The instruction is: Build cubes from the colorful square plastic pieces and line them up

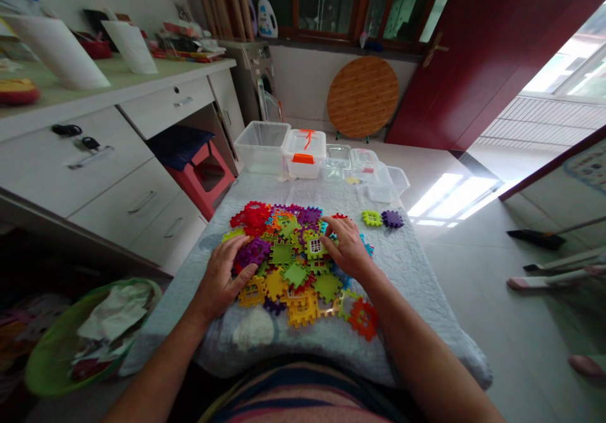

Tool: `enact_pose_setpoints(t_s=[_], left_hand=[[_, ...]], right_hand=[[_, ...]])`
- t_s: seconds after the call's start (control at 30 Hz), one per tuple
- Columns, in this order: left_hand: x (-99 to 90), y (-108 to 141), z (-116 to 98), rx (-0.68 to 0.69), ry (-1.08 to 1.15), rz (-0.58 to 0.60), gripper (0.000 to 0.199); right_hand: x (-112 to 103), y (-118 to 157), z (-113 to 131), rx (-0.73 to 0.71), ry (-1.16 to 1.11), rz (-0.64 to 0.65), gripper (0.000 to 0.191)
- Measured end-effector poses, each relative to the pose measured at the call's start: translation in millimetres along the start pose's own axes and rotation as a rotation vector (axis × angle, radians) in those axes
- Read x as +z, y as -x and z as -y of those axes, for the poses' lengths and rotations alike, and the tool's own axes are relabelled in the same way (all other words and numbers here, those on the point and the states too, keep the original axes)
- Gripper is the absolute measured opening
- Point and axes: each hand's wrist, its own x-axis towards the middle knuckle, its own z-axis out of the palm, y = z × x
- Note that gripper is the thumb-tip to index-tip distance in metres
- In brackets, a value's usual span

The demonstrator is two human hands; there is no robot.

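A heap of colourful plastic interlocking tiles (283, 252) lies on the cloth-covered table, mixing green, yellow, red, purple, orange and blue pieces. My left hand (222, 278) rests at the heap's left side, fingers and thumb apart around a purple tile (255, 251). Over the right side reaches my right hand (348, 243), its thumb and fingers spread close to a green tile with a white lattice window (315, 245). I see no tile lifted in either hand. Apart from the heap, a lime green tile (372, 218) and a dark purple tile (392, 219) lie side by side.
Along the table's far edge stand a clear bin (262, 148), a lidded box with orange latches (305, 154) and several smaller clear containers (338, 158). A red stool (203, 177) is left of the table, and a green basket (42, 360) sits at lower left.
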Motion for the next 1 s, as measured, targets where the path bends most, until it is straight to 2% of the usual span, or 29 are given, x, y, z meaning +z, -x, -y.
enact_pose_setpoints(t_s=[0.1,0.23,0.3,0.37,0.53,0.7,0.87,1.0], left_hand=[[0.2,0,0,-0.003,-0.003,0.003,0.053],[0.1,1,1,0.001,0.002,0.007,0.052],[0.1,1,1,0.002,0.007,0.008,0.052],[0.2,1,1,0.003,0.012,0.009,0.052],[0.4,1,2,-0.002,0.004,0.002,0.053],[-0.6,-1,-1,0.006,-0.007,-0.005,0.054],[-0.6,-1,-1,0.016,-0.039,-0.014,0.056],[-4.0,2,-5,0.029,-0.085,-0.051,0.059]], right_hand=[[-6,2,1,-0.035,0.065,0.000,0.036],[-9,4,3,-0.126,0.075,0.164,0.048],[-8,4,4,-0.135,0.058,0.209,0.047],[-8,4,2,-0.126,0.034,0.189,0.045],[-11,2,-9,-0.051,0.035,0.043,0.039],[-22,4,-21,-0.019,0.035,0.060,0.042],[-43,17,-31,0.001,-0.028,-0.020,0.031],[-51,31,-35,0.034,0.009,0.016,0.030]])
